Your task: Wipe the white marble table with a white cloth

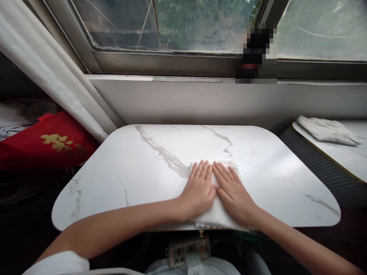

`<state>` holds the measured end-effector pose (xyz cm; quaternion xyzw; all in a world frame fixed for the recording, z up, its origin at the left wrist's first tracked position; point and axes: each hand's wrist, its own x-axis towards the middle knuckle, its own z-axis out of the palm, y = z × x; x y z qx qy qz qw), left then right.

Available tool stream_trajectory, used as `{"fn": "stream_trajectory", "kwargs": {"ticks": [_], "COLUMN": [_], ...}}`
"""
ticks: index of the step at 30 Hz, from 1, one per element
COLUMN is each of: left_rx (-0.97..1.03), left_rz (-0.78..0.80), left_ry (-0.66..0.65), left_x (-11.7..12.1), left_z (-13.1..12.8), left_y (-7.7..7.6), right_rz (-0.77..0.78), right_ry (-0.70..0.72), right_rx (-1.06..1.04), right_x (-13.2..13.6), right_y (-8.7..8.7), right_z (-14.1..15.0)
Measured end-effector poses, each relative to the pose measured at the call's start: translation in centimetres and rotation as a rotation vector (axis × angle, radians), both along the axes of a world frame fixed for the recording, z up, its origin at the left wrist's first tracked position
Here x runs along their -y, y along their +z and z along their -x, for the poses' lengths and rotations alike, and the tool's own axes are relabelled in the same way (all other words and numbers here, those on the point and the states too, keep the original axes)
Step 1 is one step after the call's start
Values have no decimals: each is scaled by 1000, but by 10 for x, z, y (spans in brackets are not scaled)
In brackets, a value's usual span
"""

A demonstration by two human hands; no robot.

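A white cloth (209,218) lies flat on the white marble-patterned table (160,191), close to its front edge. On the cloth's left half rests my left hand (199,189), palm down with the fingers stretched out. My right hand (233,191) lies flat on the right half, its fingers pointing forward and to the left. The two hands almost meet in the middle, thumbs close together. Parts of the cloth are hidden under both palms. Neither hand grips it; they press on it from above.
A window (172,26) and its sill stand behind the table. On the left hang a pale curtain (54,65) and a red bag (51,141) with gold marks. Another folded cloth (327,130) lies on a second tabletop at right. Below the front edge is a power strip (180,252).
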<state>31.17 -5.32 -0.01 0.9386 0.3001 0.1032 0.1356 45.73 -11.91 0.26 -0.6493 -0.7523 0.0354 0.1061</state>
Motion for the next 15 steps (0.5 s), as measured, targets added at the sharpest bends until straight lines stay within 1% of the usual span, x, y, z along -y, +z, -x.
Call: {"fn": "stream_trajectory", "kwargs": {"ticks": [2,5,7,9,12,15], "left_rx": [-10,-10,-11,-18,-14,0], "left_rz": [7,-49,-102,-135,-162,-174], "left_ry": [41,97,116,137,180,212], "left_x": [-27,-80,-116,-147,-180,-196], "left_z": [-18,-50,-71,-90,-114,-131], "left_y": [-1,-3,-4,-6,-7,-8], "right_rz": [42,10,-25,-40,-65,-92], "right_ry": [-64,-169,-199,-196,-185,-176], "right_rx": [-31,-15,14,28,20,6], "right_x": [-31,-88,-127,-161,-197,-216], "right_y": [-1,-2,-3,-3,-4,-6], "right_z": [-10,-29,-44,-60,-84,-102]}}
